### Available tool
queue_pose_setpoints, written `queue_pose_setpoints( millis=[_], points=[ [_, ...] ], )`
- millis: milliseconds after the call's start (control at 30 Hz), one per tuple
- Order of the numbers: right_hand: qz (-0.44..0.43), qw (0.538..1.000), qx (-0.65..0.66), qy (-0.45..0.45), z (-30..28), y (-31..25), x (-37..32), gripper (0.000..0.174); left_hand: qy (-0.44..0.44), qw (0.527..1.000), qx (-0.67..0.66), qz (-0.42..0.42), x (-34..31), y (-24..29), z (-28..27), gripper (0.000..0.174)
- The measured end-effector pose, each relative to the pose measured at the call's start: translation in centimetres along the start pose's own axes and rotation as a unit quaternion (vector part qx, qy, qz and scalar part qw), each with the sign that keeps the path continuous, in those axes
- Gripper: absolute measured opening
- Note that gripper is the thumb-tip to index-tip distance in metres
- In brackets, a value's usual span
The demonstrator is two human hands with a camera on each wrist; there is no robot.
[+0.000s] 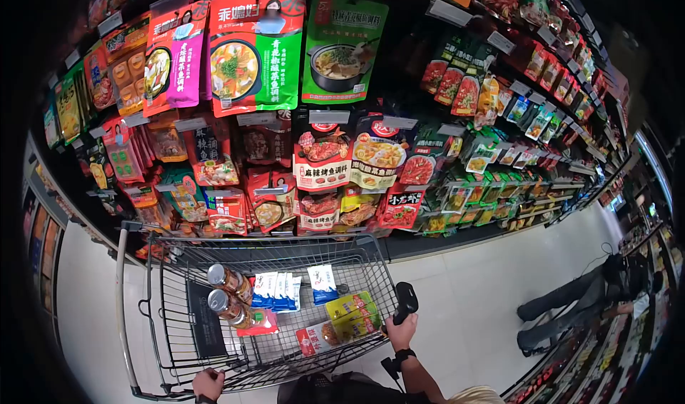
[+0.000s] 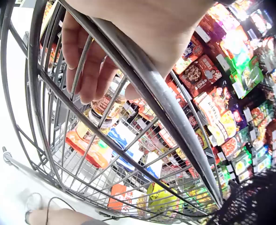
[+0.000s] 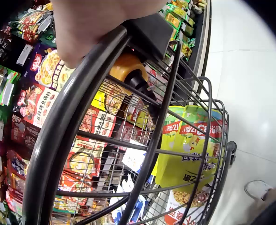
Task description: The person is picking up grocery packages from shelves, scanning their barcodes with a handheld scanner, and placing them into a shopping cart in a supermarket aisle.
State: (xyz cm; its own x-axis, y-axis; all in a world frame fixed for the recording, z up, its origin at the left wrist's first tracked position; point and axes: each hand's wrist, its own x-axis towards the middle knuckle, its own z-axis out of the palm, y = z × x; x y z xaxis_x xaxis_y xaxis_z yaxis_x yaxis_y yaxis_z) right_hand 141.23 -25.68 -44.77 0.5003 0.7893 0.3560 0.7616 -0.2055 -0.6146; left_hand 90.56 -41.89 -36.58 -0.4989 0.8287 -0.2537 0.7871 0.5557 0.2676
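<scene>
A wire shopping cart (image 1: pixel 168 261) stands side-on before the shelf. My left hand (image 1: pixel 208 385) holds its near side rim; in the left wrist view the fingers (image 2: pixel 84 77) bend over the grey rail into the basket. My right hand (image 1: pixel 402 330) grips the black end of the cart handle (image 3: pixel 58 122), beside a dark block (image 3: pixel 154 33). Inside lie jars with silver lids (image 1: pixel 220 300), several blue-and-white packets (image 1: pixel 275 290), one more blue-and-white packet (image 1: pixel 323 284), a yellow-green pouch (image 1: pixel 354 315) and a red-and-white packet (image 1: pixel 317 338).
Ahead, a tall shelf holds hanging seasoning pouches, among them a red-and-green pouch (image 1: pixel 255 54) and a green pouch (image 1: pixel 344 47). Pale floor tiles (image 1: pixel 457 290) run along the aisle. At the right a person in dark trousers (image 1: pixel 571 307) is beside another shelf (image 1: pixel 606 361).
</scene>
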Motion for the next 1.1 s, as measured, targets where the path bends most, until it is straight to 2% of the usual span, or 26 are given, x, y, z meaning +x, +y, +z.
queue_pose_setpoints(
  millis=[167, 200, 233, 367, 633, 733, 833, 900, 933, 1033, 1100],
  points=[
    [0.006, 1.0, 0.012, -0.001, -1.0, 4.3, 2.4, 0.035, -0.04, 0.999, 0.031, -0.015, -1.5, 2.2, 2.7, 0.034],
    [0.012, 1.0, 0.014, -0.001, -1.2, 5.0, 3.1, 0.035, -0.059, 0.997, 0.051, -0.019, -1.7, 3.1, 2.9, 0.033],
    [0.019, 1.0, 0.015, -0.005, -1.9, 5.3, 3.5, 0.037, -0.124, 0.991, 0.054, 0.001, -2.9, 4.1, 2.3, 0.041],
    [0.018, 1.0, 0.013, -0.019, -3.1, 7.9, 5.8, 0.039, -0.177, 0.983, 0.05, -0.002, -4.8, 8.7, 2.0, 0.041],
    [0.047, 0.997, 0.05, -0.036, -5.7, 13.0, 9.9, 0.038, -0.211, 0.976, 0.063, 0.007, -8.4, 14.7, 4.7, 0.042],
    [0.021, 0.998, 0.013, -0.05, -6.5, 15.6, 12.2, 0.038, -0.204, 0.979, 0.02, -0.008, -9.3, 17.2, 6.3, 0.04],
    [0.016, 0.999, 0.012, -0.05, -7.2, 18.6, 13.8, 0.039, -0.175, 0.984, 0.035, -0.006, -10.5, 19.2, 8.3, 0.039],
    [-0.002, 0.997, 0.023, -0.072, -8.4, 20.3, 15.3, 0.041, -0.115, 0.992, 0.025, -0.044, -10.4, 20.1, 10.7, 0.032],
    [-0.007, 0.997, 0.023, -0.073, -8.8, 21.2, 16.1, 0.042, -0.096, 0.993, 0.054, -0.032, -10.8, 21.0, 11.1, 0.031],
    [0.012, 0.993, 0.066, -0.097, -10.1, 24.2, 18.3, 0.044, -0.053, 0.998, 0.037, -0.009, -12.2, 24.1, 12.4, 0.027],
    [0.012, 0.992, 0.048, -0.115, -10.7, 26.5, 19.7, 0.047, -0.036, 0.999, 0.03, -0.005, -13.1, 26.5, 13.0, 0.027]
  ],
)
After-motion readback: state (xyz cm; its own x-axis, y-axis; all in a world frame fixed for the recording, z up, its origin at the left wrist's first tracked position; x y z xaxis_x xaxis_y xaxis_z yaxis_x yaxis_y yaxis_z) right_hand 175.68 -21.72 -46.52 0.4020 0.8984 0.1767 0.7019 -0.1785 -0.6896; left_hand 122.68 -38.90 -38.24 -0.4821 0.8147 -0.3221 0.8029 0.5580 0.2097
